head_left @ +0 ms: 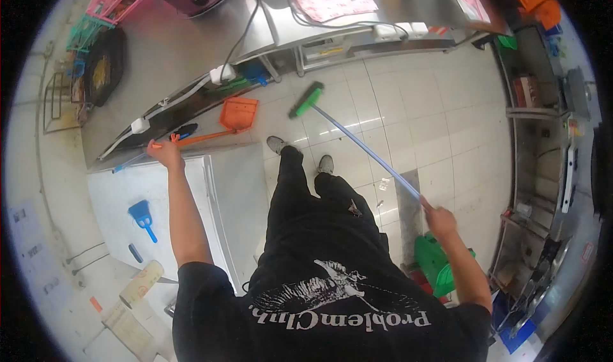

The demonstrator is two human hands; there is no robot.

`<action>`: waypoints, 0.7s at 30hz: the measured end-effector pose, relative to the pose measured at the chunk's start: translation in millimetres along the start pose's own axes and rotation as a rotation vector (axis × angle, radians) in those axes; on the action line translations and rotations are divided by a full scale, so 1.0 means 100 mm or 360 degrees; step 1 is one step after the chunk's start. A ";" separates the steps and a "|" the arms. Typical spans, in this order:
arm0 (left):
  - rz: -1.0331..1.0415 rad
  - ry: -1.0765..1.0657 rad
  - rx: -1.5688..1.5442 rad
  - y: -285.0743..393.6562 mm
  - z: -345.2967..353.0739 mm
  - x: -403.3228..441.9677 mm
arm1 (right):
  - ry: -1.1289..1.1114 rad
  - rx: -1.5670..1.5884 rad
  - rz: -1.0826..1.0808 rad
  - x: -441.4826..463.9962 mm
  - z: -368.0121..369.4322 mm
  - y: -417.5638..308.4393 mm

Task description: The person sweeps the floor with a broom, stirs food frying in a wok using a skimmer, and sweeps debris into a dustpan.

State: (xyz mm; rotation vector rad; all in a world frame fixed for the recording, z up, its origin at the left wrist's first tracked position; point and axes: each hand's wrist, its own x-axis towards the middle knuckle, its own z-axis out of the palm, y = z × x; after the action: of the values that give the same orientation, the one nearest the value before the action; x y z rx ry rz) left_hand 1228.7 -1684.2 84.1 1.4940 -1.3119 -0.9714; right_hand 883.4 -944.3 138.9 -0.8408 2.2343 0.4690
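Observation:
My left hand [167, 154] is closed round the orange handle of a dustpan [239, 113], whose scoop is near the floor beside the steel counter. In my right hand [439, 219] is the upper end of a long pale-blue broom handle [367, 150]. The green broom head [307, 100] with dark bristles rests on the tiled floor ahead of my feet, to the right of the dustpan and apart from it.
A steel counter [159, 61] with cables and power strips runs across the front. On the left stands a white-topped unit [115, 199] holding a small blue brush [143, 220]. Shelves [520, 164] line the right side. A green bin [434, 263] is near my right arm.

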 end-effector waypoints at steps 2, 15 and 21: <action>-0.0060 0.0025 -0.0020 -0.21 0.05 -0.04 | 0.0026 0.0076 -0.0089 0.47 -0.03 -0.45; -0.0240 -0.0125 -0.0271 -0.29 0.13 -0.90 | -0.0131 0.0375 0.0052 -0.67 0.89 -0.06; -0.0194 -0.0147 -0.0061 -0.51 0.27 -1.34 | -0.0044 0.0309 0.0296 -1.31 0.83 -0.31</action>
State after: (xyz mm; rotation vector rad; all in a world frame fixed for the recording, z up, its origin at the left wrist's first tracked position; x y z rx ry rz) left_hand 1200.2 -1552.5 26.8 1.5297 -1.2710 -1.1498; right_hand 1016.9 -865.6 172.1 -0.5265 2.2990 0.3402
